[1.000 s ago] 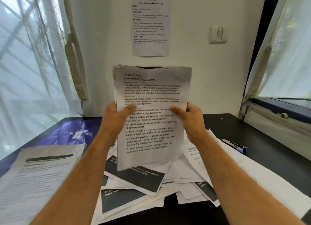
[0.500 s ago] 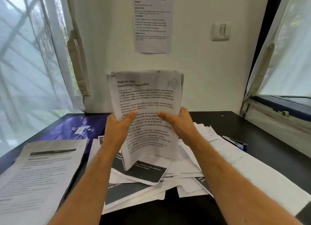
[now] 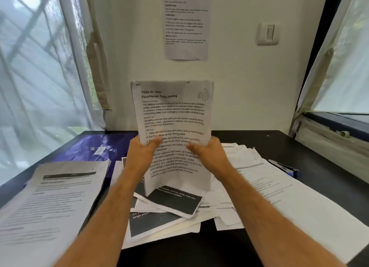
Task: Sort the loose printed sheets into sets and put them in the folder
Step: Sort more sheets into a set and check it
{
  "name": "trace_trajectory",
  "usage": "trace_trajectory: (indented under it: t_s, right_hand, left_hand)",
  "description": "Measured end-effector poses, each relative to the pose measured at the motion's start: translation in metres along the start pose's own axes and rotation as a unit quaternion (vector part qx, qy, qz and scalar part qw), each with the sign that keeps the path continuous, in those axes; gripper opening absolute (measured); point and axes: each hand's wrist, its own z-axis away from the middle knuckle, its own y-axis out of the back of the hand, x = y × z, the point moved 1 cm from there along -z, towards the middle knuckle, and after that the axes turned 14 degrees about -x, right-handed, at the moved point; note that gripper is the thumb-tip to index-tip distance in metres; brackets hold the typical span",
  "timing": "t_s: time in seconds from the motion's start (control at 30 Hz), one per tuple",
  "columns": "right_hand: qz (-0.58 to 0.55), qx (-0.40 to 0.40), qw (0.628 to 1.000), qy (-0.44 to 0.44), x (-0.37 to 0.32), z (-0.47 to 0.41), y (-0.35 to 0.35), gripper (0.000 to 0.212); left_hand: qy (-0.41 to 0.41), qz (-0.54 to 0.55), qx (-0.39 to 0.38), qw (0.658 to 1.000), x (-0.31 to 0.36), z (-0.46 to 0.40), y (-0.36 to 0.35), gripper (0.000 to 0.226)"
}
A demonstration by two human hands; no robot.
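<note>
Above dark desk (image 3: 299,147), both hands' grip, left hand (image 3: 139,155), right hand (image 3: 209,155), clasping creased stapled sheets (image 3: 175,111)

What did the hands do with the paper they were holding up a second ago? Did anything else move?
Both hands, the left hand and the right hand, kept their grip on the held sheets and brought them down a little, so the bottom edge now stands near the loose pile. Nothing was let go. The stack on the left, the purple folder and the pen stayed where they were.
</note>
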Motion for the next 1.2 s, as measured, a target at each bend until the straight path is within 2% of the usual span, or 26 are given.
trace_trajectory:
  t_s: [0.07, 0.23, 0.37, 0.43, 0.53, 0.67, 0.77, 0.87, 0.97, 1.2]
  right_hand:
    - [0.005, -0.009, 1.0, -0.003, -0.002, 0.001, -0.002, 0.026]
    - [0.005, 0.036, 0.999, 0.013, -0.013, -0.002, -0.001, 0.03]
    - [0.063, -0.046, 0.996, -0.038, -0.004, 0.005, -0.008, 0.026]
    - [0.085, -0.047, 0.994, -0.051, -0.001, 0.008, -0.011, 0.029]
    - [0.072, -0.034, 0.995, -0.054, -0.008, 0.008, -0.002, 0.022]
    - [0.056, 0.014, 0.997, -0.054, -0.032, 0.01, 0.03, 0.027]
    - [0.063, -0.002, 0.99, -0.124, -0.045, 0.017, 0.06, 0.026]
    - [0.047, -0.017, 0.978, -0.204, -0.042, 0.026, 0.09, 0.024]
    - [0.065, -0.032, 0.962, -0.263, -0.025, 0.038, 0.111, 0.027]
    - [0.071, -0.074, 0.929, -0.356, 0.018, 0.05, 0.129, 0.038]
  left_hand:
    - [-0.004, -0.006, 0.005, 1.0, -0.001, -0.002, 0.004, 0.015]
    - [-0.02, 0.017, 0.017, 1.0, 0.009, -0.009, 0.011, 0.015]
    - [0.011, -0.004, 0.002, 1.0, -0.007, 0.001, 0.0, 0.016]
    - [0.018, -0.008, -0.002, 1.0, -0.009, 0.002, -0.001, 0.019]
    - [0.028, 0.002, -0.016, 0.999, 0.001, -0.005, -0.001, 0.016]
    - [0.113, 0.147, -0.083, 0.979, 0.016, -0.011, -0.009, 0.021]
    - [0.19, 0.211, -0.177, 0.942, 0.013, -0.009, -0.021, 0.03]
    - [0.223, 0.244, -0.247, 0.911, 0.0, -0.008, -0.037, 0.041]
    - [0.242, 0.275, -0.232, 0.901, -0.012, -0.01, -0.057, 0.043]
    - [0.274, 0.202, -0.22, 0.914, -0.043, 0.002, -0.09, 0.029]
